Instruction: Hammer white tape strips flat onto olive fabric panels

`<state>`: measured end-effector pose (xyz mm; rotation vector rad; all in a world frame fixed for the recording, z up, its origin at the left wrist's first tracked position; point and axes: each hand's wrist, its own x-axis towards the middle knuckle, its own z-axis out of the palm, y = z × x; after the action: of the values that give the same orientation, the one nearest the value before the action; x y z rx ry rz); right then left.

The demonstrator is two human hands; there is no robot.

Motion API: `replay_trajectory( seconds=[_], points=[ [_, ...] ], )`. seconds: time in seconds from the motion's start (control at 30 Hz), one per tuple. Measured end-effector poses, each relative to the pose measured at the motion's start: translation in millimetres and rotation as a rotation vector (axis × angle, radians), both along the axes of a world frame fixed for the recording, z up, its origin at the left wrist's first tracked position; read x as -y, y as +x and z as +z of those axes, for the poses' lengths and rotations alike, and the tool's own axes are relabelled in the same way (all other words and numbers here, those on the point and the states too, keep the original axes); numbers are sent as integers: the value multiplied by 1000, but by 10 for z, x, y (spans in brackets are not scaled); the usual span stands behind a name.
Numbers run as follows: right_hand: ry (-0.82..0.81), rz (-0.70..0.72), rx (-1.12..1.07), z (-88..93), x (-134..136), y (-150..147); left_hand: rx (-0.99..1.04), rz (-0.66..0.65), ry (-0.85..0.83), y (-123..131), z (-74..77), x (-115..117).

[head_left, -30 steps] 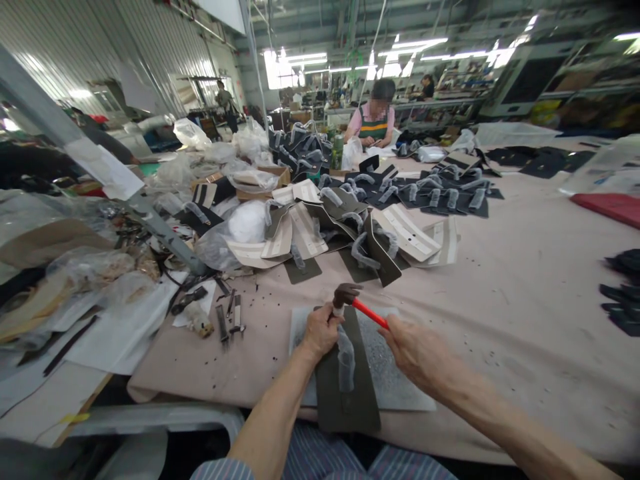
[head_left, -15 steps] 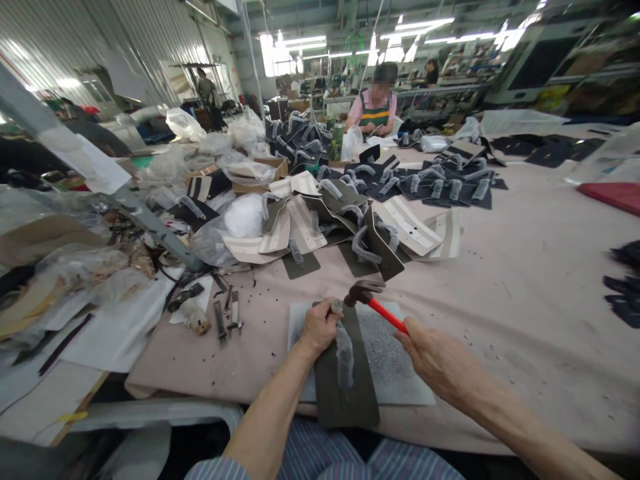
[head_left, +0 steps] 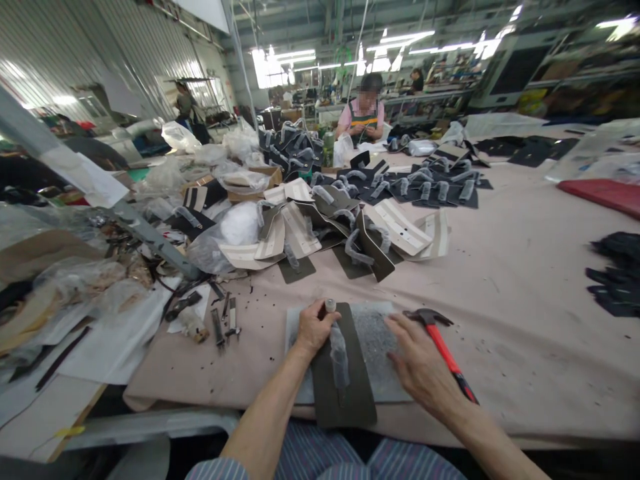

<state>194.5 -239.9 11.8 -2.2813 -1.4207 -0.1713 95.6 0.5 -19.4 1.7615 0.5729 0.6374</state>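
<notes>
My left hand [head_left: 314, 328] is closed around a small metal punch [head_left: 331, 305], its round top showing above the fingers. Under it lies a dark olive panel [head_left: 357, 380] with a plastic-wrapped handle [head_left: 339, 360] along its middle. The panel rests on a grey slab [head_left: 383, 340], its lower end reaching past the table edge. My right hand [head_left: 420, 363] is over the right side of the slab with its fingers apart, holding nothing. Just right of it a claw hammer [head_left: 445, 347] with a red and black handle lies on the table.
Olive and beige panels [head_left: 345, 233] with wrapped handles are heaped beyond the slab. Several hand tools [head_left: 227, 320] lie to the left, beside a slanted metal post [head_left: 150, 230]. Black pieces [head_left: 617, 273] lie far right. A person [head_left: 363, 117] sits across the table.
The hammer has left my right hand and now lies on the table to the right. My right hand has opened over the slab. My left hand stays on the punch.
</notes>
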Motion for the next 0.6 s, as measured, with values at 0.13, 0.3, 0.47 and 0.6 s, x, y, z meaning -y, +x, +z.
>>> replay_trajectory(
  seconds=[0.13, 0.3, 0.47, 0.6],
  points=[
    [-180, 450, 0, 351, -681, -400, 99, 92, -281, 55, 55, -40],
    [-322, 427, 194, 565, -980, -476, 279, 329, -570, -32, 268, -202],
    [-282, 198, 332, 812, -965, -493, 423, 376, -297, -325, 913, -372],
    [-291, 57, 262, 984, -952, -588, 362, 267, 21, -494, 1423, -412]
  ],
)
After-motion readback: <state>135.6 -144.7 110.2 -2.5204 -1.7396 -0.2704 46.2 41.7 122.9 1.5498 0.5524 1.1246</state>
